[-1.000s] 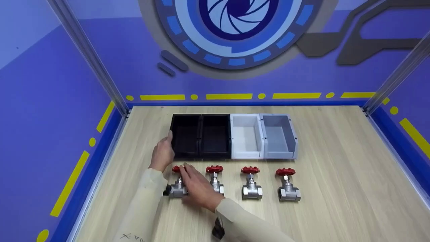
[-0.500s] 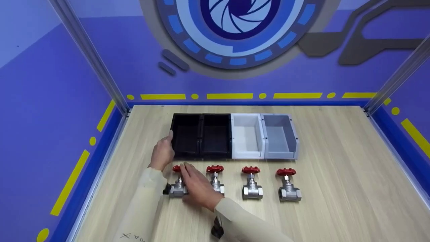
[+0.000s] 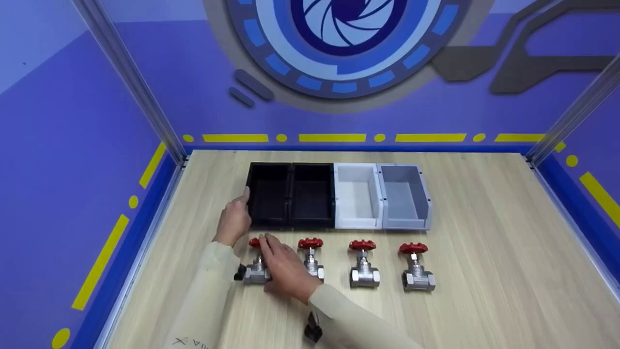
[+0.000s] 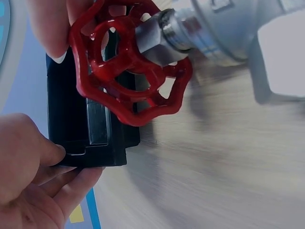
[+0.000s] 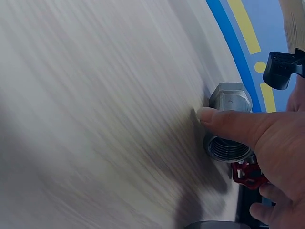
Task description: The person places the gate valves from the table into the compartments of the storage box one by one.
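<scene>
At the leftmost black bin [image 3: 269, 224], my left hand [image 3: 233, 220] grips the left side wall. In the left wrist view its thumb lies over the rim of the black bin [image 4: 114, 158] and the fingers go beneath. My right hand [image 3: 288, 271] holds the leftmost valve [image 3: 255, 275], which stands on the table just before that bin. Its fingers touch the red handwheel [image 4: 112, 68], while the thumb [image 5: 228, 123] crosses the metal body [image 5: 229, 98]. This hand partly hides the second valve [image 3: 314, 267].
A second black bin [image 3: 312, 224], a white bin [image 3: 357, 224] and a grey bin [image 3: 404, 224] stand side by side with the first. Two more valves, the third [image 3: 364, 277] and fourth [image 3: 418, 279], stand to the right. Blue panel walls [image 3: 339, 121] enclose the table.
Both hands keep their places on the bin and the valve. Only the head view has drifted very slightly.
</scene>
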Demonstrator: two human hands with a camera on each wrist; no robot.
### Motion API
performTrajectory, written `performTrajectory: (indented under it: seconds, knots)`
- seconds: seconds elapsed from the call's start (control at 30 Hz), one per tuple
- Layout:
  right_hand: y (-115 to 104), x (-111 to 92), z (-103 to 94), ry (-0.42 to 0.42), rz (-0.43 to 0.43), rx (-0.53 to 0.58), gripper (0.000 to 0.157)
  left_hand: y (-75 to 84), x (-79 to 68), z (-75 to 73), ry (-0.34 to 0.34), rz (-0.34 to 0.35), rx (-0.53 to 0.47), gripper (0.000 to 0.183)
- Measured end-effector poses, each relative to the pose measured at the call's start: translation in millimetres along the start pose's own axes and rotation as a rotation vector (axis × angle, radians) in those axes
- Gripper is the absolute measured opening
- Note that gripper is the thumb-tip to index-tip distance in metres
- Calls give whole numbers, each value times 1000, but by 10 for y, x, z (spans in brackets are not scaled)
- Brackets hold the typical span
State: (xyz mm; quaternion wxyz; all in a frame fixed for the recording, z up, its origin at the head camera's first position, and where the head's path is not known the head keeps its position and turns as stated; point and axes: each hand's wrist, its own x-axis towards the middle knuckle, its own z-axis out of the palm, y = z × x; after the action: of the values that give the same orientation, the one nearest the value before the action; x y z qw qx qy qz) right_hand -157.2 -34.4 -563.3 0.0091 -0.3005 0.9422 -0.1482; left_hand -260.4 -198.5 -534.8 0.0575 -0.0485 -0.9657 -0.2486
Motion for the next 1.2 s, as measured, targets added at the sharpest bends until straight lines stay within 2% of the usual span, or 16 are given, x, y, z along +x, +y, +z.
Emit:
performTrajectory:
  seconds: [0.23,0.47,0.67,0.9,1.2]
  knots:
    - [-18,21,-1,-31,36,-3,121,6,0,-15,-20,-16,-11,55]
    - [-15,26,2,-29,35,11,120,-5,7,-13,-30,-37,-10,55]
    - [-25,42,-7,-26,23,-48,120,-14,9,-14,-26,-22,-11,56]
    - [-22,68,7,14,-7,-150,117,-36,18,-27,-36,-15,-18,55]
    - [9,61,-14,-7,5,-81,117,-27,27,-16,-48,-35,-30,54]
